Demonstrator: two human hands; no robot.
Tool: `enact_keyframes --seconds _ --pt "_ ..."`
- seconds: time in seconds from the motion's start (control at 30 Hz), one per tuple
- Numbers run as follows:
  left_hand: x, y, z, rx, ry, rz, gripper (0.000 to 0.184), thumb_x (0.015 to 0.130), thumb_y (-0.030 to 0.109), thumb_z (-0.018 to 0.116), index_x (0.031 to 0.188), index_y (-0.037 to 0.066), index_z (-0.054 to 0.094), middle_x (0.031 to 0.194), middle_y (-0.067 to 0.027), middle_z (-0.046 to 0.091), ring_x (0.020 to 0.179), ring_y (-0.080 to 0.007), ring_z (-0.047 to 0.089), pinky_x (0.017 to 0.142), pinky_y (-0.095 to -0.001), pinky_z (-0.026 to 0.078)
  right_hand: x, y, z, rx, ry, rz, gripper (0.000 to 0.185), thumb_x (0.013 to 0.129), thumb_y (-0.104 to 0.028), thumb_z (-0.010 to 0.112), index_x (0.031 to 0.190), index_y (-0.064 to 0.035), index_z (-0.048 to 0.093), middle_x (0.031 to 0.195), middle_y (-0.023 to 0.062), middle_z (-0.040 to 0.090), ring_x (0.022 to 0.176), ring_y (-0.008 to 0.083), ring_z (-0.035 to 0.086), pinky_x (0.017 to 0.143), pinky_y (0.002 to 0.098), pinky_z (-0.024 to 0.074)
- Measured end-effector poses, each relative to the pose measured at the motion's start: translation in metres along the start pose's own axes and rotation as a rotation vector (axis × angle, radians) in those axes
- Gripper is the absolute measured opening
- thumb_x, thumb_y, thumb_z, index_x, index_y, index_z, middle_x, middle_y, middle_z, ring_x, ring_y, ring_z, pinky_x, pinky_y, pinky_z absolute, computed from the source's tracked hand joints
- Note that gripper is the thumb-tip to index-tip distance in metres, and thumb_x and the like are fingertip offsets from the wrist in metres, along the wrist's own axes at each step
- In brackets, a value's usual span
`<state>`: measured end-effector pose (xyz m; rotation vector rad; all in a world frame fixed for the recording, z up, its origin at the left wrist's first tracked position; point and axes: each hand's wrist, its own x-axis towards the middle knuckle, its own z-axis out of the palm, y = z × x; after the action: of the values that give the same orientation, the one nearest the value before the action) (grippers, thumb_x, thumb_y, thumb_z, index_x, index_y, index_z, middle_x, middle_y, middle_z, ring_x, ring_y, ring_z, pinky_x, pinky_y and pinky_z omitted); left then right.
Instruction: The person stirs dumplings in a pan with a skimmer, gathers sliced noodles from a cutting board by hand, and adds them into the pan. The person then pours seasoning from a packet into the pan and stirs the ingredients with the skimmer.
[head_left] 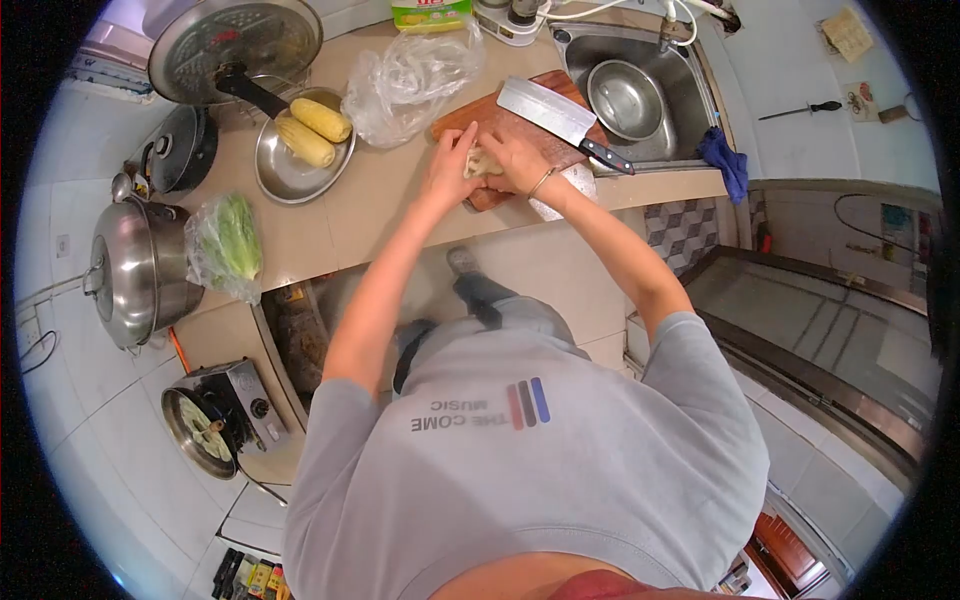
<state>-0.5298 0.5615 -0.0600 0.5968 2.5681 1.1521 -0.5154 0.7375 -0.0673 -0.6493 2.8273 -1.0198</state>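
My left hand (456,168) and my right hand (514,162) meet over the front left part of a wooden cutting board (463,122). Between them they hold a pale, lumpy piece of food (482,163), its exact kind unclear. The fingers of both hands curl round it and partly cover it. A cleaver (547,108) lies across the back right of the board, with its black handle past the right edge. A white sheet-like thing (570,190) sits by the board's front edge, under my right wrist.
Two corn cobs (305,142) lie in a metal bowl (283,187) at left. Near it are a crumpled plastic bag (400,85), bagged leafy greens (228,240) and a large steel pot (150,265). A sink (690,120) with a metal basin (627,100) is at right. A pan (195,430) sits on the stove.
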Motion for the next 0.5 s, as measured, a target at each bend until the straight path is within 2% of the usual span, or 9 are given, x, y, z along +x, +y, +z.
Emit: enact_keyframes --seconds 0.03,0.1,0.13,0.2,0.23,0.3,0.4,0.43,0.5 --pt "0.002 -0.003 0.000 0.021 0.002 0.021 0.078 0.060 0.005 0.080 0.130 0.009 0.048 0.120 -0.0124 0.043 0.109 -0.0302 0.049 0.090 -0.0377 0.045 -0.002 -0.002 0.001 -0.004 0.001 0.000 0.068 0.058 -0.017 0.080 0.117 -0.0097 0.048 0.111 0.0206 0.050 0.104 0.0398 0.048 0.086 0.0452 0.0450" --pt "0.006 -0.011 0.001 0.047 0.018 0.095 0.076 0.059 0.005 0.080 0.128 0.010 0.050 0.119 -0.0123 0.043 0.109 -0.0304 0.049 0.090 -0.0383 0.045 -0.006 -0.005 0.002 -0.197 0.105 -0.235 0.062 0.064 -0.012 0.075 0.119 -0.0079 0.048 0.105 0.0170 0.055 0.094 0.0372 0.056 0.078 0.0427 0.0485" --pt "0.007 -0.014 0.002 0.075 0.030 0.165 0.074 0.058 0.005 0.081 0.126 0.011 0.052 0.117 -0.0121 0.044 0.109 -0.0305 0.049 0.090 -0.0389 0.045 -0.007 -0.004 0.001 -0.198 0.102 -0.233 0.062 0.064 -0.012 0.075 0.119 -0.0079 0.048 0.105 0.0170 0.055 0.094 0.0372 0.056 0.078 0.0427 0.0485" --pt "0.008 -0.013 0.000 0.072 -0.003 0.149 0.072 0.058 0.006 0.081 0.124 0.012 0.053 0.116 -0.0120 0.044 0.108 -0.0306 0.049 0.090 -0.0390 0.045 -0.008 0.002 -0.007 0.063 0.066 -0.176 0.057 0.066 -0.010 0.074 0.118 -0.0067 0.050 0.105 0.0145 0.058 0.092 0.0350 0.058 0.080 0.0419 0.0485" --pt "0.009 -0.009 -0.003 0.071 -0.035 0.133 0.071 0.057 0.006 0.081 0.122 0.014 0.055 0.114 -0.0119 0.044 0.107 -0.0307 0.049 0.090 -0.0391 0.045 -0.008 0.007 -0.012 0.064 0.064 -0.173 0.057 0.066 -0.010 0.074 0.118 -0.0067 0.050 0.105 0.0145 0.058 0.092 0.0350 0.058 0.080 0.0419 0.0485" --pt "0.012 -0.003 -0.006 0.089 -0.062 0.122 0.072 0.057 0.006 0.081 0.123 0.015 0.054 0.114 -0.0119 0.044 0.105 -0.0304 0.050 0.089 -0.0380 0.046 -0.009 0.015 -0.023 0.307 0.000 -0.068 0.055 0.065 -0.013 0.077 0.115 -0.0091 0.054 0.106 0.0128 0.060 0.098 0.0339 0.057 0.086 0.0404 0.0455" --pt "0.016 0.001 -0.009 0.149 -0.106 0.107 0.073 0.058 0.007 0.082 0.124 0.016 0.053 0.113 -0.0117 0.045 0.103 -0.0301 0.051 0.088 -0.0371 0.046 -0.015 0.020 -0.034 0.186 0.070 -0.042 0.056 0.064 -0.017 0.079 0.114 -0.0101 0.056 0.103 0.0106 0.062 0.098 0.0326 0.057 0.087 0.0398 0.0448" --pt "0.016 0.002 -0.010 0.189 -0.128 0.103 0.073 0.058 0.008 0.082 0.124 0.017 0.054 0.112 -0.0115 0.045 0.103 -0.0301 0.051 0.088 -0.0373 0.046 -0.019 0.019 -0.037 0.104 0.023 0.022 0.069 0.059 -0.029 0.084 0.118 -0.0078 0.056 0.110 0.0103 0.059 0.101 0.0296 0.055 0.090 0.0391 0.0436" --pt "0.018 0.008 -0.010 0.219 -0.147 0.078 0.073 0.057 0.008 0.082 0.124 0.017 0.054 0.111 -0.0115 0.045 0.103 -0.0303 0.051 0.088 -0.0380 0.046 -0.026 0.014 -0.032 0.006 0.070 0.037 0.075 0.055 -0.032 0.085 0.119 -0.0086 0.055 0.110 0.0111 0.057 0.103 0.0301 0.053 0.090 0.0396 0.0431"
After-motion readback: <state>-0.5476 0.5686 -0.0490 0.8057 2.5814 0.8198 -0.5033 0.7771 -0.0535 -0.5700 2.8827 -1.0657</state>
